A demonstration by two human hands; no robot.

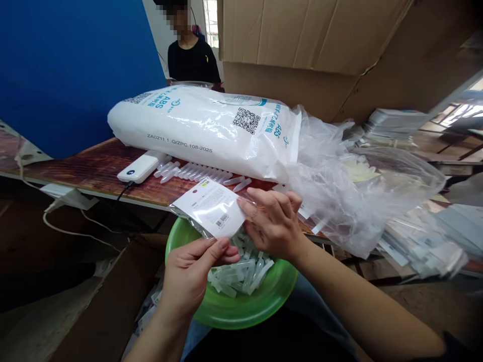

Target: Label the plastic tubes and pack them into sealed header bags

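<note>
A small clear plastic packet with a white printed card (211,207) inside is held between my hands, its barcode side facing up. My left hand (194,274) pinches the packet's lower edge between thumb and fingers. At the packet's right edge, my right hand (271,221) grips it with the fingertips, the thumb partly hidden. Directly below is a green bowl (241,319) filled with translucent plastic tubes (236,276). On the table beyond the packet lies a row of similar translucent tubes (196,172).
A large white ABS sack (188,125) lies across the wooden table (90,168), beside a white power bank (141,167) with a cable. Crumpled clear bags (339,186) and stacked cards (426,241) sit to the right. A cardboard box (101,296) stands lower left. Another person (194,60) is behind the sack.
</note>
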